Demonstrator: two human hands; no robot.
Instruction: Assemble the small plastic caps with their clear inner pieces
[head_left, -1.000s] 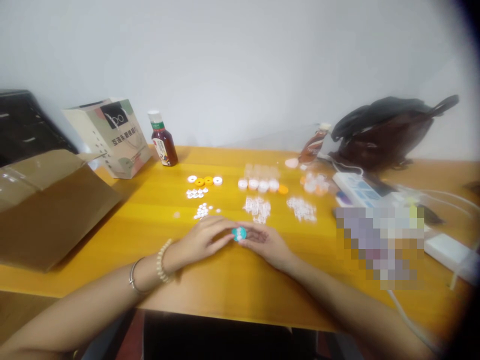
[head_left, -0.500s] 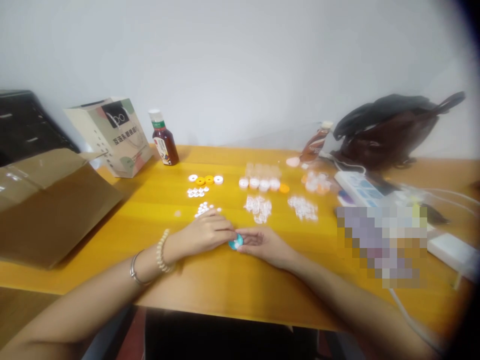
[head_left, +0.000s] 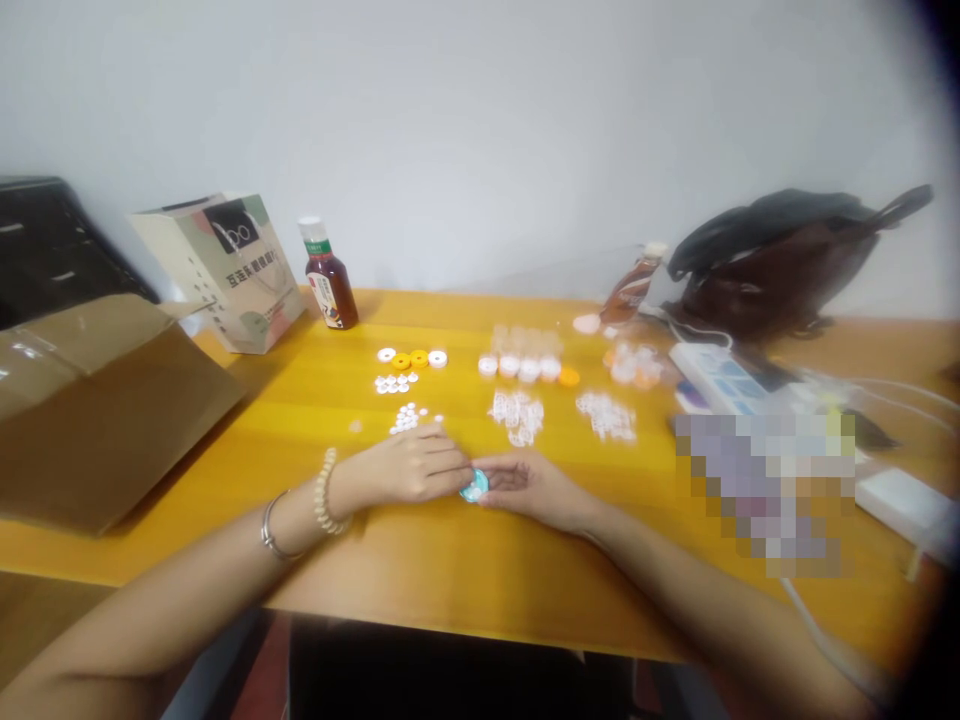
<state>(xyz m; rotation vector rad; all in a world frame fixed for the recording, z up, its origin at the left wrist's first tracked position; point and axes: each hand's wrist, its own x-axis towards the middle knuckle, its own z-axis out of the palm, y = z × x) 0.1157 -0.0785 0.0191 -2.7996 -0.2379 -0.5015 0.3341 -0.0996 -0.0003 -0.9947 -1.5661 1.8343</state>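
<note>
A small teal round piece with something whitish in its middle is between my two hands, just above the near part of the table. My right hand holds it at its edge between thumb and fingers. The fingertips of my left hand press on its left side, and they partly cover it. Just beyond my left hand lies a cluster of small white pieces. Farther back are small white parts and a row of white and yellow rings.
Clear plastic pieces and another such pile lie beyond my right hand. Behind stands a row of white and orange round parts. A cardboard box, a paper bag, a bottle and a power strip flank the table.
Both hands stay together at the teal piece, which has shifted and turned very slightly. My left fingers have moved a little over it. Nothing else has moved.
</note>
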